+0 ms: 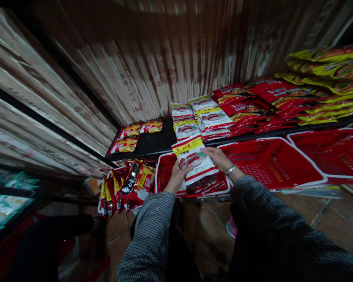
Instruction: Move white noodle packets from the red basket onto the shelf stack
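Observation:
Both my hands hold one white noodle packet (pixel 194 158) with a yellow top band and a red food picture. My left hand (pixel 178 176) grips its lower left edge with closed fingers. My right hand (pixel 219 158), a bracelet on its wrist, holds the right edge. The packet hangs above a red basket (pixel 164 170) that has more packets in it. Just beyond, a stack of the same white packets (pixel 198 117) lies on a black shelf (pixel 153 143).
Red packets (pixel 253 100) and yellow-green packets (pixel 326 66) fill the shelf to the right. Small red-yellow packets (pixel 132 135) lie at the shelf's left end. Two red baskets (pixel 270 160) (pixel 338 150) stand right. Red sachets (pixel 126 186) hang below left. Cardboard boxes (pixel 135 58) stand behind.

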The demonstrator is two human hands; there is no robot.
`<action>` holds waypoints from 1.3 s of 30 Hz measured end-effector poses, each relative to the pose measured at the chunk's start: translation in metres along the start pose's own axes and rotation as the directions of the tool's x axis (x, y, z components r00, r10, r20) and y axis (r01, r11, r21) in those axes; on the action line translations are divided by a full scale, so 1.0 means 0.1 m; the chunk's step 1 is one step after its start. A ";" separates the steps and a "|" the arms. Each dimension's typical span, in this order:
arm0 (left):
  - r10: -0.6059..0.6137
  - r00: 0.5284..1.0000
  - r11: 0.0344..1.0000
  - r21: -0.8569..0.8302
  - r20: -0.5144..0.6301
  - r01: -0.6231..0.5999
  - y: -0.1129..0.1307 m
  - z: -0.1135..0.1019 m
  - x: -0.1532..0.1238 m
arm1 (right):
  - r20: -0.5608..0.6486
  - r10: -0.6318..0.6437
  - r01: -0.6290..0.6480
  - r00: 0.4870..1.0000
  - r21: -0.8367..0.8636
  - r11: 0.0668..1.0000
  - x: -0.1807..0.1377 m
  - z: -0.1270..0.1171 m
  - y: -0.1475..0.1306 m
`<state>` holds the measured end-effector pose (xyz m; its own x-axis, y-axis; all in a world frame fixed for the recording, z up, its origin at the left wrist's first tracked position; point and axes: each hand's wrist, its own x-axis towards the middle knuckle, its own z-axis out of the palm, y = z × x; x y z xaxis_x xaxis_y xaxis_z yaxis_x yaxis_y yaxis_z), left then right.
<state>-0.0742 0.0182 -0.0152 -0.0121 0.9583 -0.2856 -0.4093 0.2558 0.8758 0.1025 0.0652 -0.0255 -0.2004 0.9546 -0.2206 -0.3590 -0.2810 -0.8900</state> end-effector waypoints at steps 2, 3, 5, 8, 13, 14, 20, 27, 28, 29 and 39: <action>0.018 1.000 1.000 -0.009 -0.015 -0.018 0.04 0.00 -0.01 | 0.082 0.010 -0.008 0.997 -0.023 1.000 -0.01 -0.01 -0.02; 0.025 0.999 1.000 -0.012 -0.026 -0.025 0.07 0.00 -0.01 | 0.136 0.024 -0.018 0.990 -0.040 0.999 -0.03 -0.02 -0.03; 0.033 0.998 0.999 -0.016 -0.052 -0.034 0.12 0.00 -0.02 | 0.240 0.060 -0.042 0.969 -0.079 0.996 -0.06 -0.03 -0.05; 0.032 0.998 0.999 -0.032 -0.051 -0.034 0.16 0.00 -0.04 | 0.337 0.079 -0.046 0.938 -0.104 0.993 -0.10 -0.03 -0.05; 0.067 0.997 0.998 -0.016 0.044 -0.066 0.11 0.00 -0.05 | 0.241 -0.024 0.043 0.970 -0.077 0.996 -0.09 -0.04 -0.02; 0.084 0.994 0.996 -0.008 0.064 -0.084 0.10 0.00 -0.05 | 0.208 -0.033 0.050 0.977 -0.077 0.996 -0.08 -0.04 -0.02; 0.106 0.990 0.994 0.012 0.097 -0.107 0.07 -0.03 0.00 | 0.268 -0.013 0.040 0.963 -0.094 0.995 -0.09 -0.11 -0.07; 0.117 0.987 0.992 0.026 0.115 -0.120 0.04 -0.05 -0.01 | 0.379 -0.033 0.078 0.925 -0.104 0.992 -0.10 -0.16 -0.06; 0.116 0.986 0.992 0.026 0.117 -0.120 0.04 -0.05 -0.02 | 0.381 -0.041 0.088 0.924 -0.106 0.990 -0.10 -0.16 -0.05; 0.113 0.987 0.993 0.025 0.114 -0.117 0.03 -0.05 -0.02 | 0.380 -0.050 0.098 0.924 -0.110 0.989 -0.10 -0.16 -0.04; -0.018 1.000 0.997 -0.074 0.020 0.020 0.01 -0.03 0.01 | 0.264 -0.146 0.170 0.953 -0.072 0.983 -0.08 -0.05 0.08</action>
<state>-0.0775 0.0188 -0.0153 0.0135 0.9557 -0.2939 -0.4759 0.2646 0.8388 0.1059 0.0555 -0.0323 -0.3793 0.9249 0.0249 -0.3212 -0.1065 -0.9410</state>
